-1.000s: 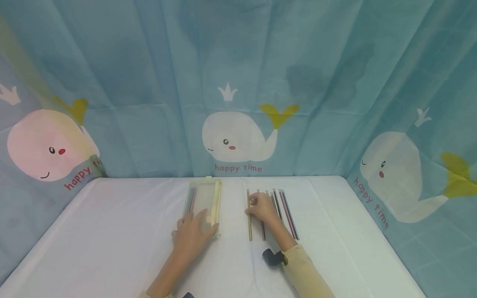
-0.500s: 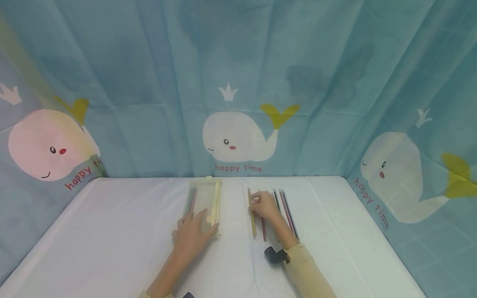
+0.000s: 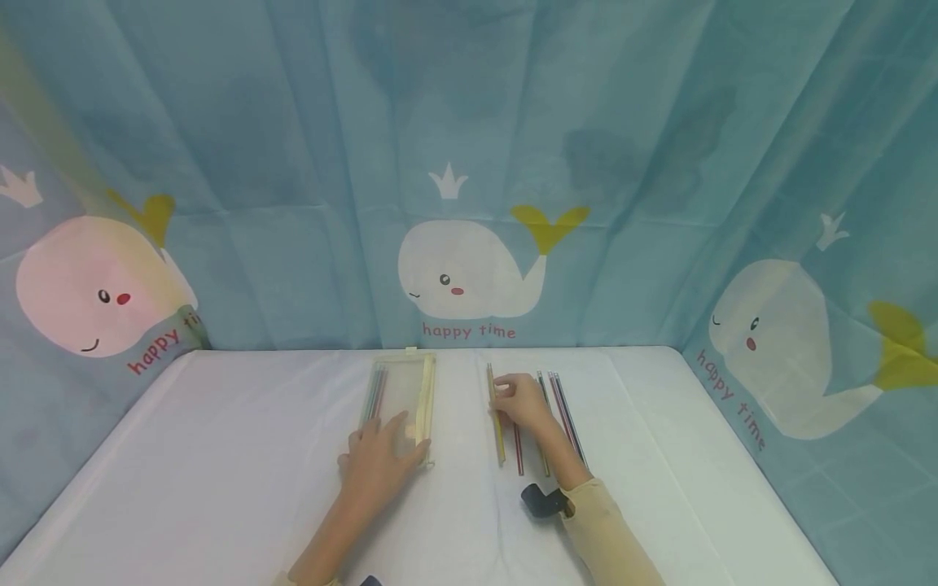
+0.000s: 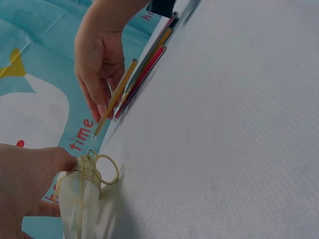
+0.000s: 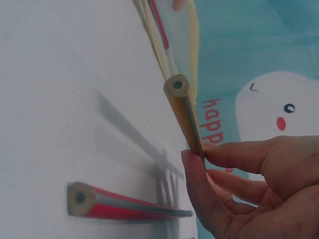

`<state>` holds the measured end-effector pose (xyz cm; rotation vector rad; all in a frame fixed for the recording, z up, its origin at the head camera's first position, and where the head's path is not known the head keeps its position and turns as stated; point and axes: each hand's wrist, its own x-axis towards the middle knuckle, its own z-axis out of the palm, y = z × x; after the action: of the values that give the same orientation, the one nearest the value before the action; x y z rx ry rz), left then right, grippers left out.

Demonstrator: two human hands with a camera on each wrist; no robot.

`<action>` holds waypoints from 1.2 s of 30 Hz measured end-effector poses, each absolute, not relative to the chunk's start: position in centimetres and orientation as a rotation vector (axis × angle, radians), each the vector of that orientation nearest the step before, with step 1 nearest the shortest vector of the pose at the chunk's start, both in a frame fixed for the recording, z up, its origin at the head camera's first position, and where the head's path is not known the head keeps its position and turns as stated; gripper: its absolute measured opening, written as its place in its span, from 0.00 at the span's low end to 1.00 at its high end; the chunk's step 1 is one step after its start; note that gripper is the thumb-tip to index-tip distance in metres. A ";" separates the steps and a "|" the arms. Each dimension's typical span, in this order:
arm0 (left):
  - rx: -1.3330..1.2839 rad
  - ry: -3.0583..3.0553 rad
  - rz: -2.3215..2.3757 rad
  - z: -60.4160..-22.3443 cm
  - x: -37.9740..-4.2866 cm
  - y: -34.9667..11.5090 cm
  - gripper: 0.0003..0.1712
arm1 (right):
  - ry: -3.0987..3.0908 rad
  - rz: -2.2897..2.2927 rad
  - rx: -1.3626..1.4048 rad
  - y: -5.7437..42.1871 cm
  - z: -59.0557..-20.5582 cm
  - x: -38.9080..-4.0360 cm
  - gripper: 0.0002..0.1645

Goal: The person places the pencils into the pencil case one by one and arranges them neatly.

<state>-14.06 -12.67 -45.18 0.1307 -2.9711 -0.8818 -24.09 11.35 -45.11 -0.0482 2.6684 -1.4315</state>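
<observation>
My right hand [image 3: 523,403] pinches a yellow pencil [image 3: 501,443] between thumb and fingers. In the right wrist view the yellow pencil [image 5: 183,112] is raised over the cloth, its blunt end toward the camera and its shadow apart from it. A red-striped pencil [image 5: 119,203] lies below it. My left hand [image 3: 377,464] rests spread across the near end of a see-through zippered pencil case [image 3: 403,382], thumb at its zip edge. In the left wrist view the thumb touches the case's zip end [image 4: 82,184], beside a ring. Several pencils [image 3: 377,391] show inside the case.
Several more pencils [image 3: 564,415] lie side by side on the white cloth [image 3: 681,488], under and right of my right hand. A black wrist mount [image 3: 541,500] sits at the right sleeve. A blue whale-print curtain [image 3: 630,268] stands behind the table's far edge.
The yellow pencil, flat on the cloth a second ago, is now lifted and tilted in my right hand, which has shifted slightly right. The left hand and the case have stayed in place.
</observation>
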 end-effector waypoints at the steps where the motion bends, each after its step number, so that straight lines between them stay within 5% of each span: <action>1: 0.130 -2.972 -0.878 -45.2 -14.1 -12.7 0.40 | 2.655 -1.447 -0.047 11.4 -45.1 -24.1 0.27; 36: 0.105 -2.965 -0.852 -44.8 -13.8 -12.6 0.39 | 2.554 -1.543 -0.133 10.1 -44.1 -23.3 0.27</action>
<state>-13.77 -12.56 -44.78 0.1046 -2.9650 -0.8525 -23.25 10.07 -44.11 -0.1330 2.5540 -1.5428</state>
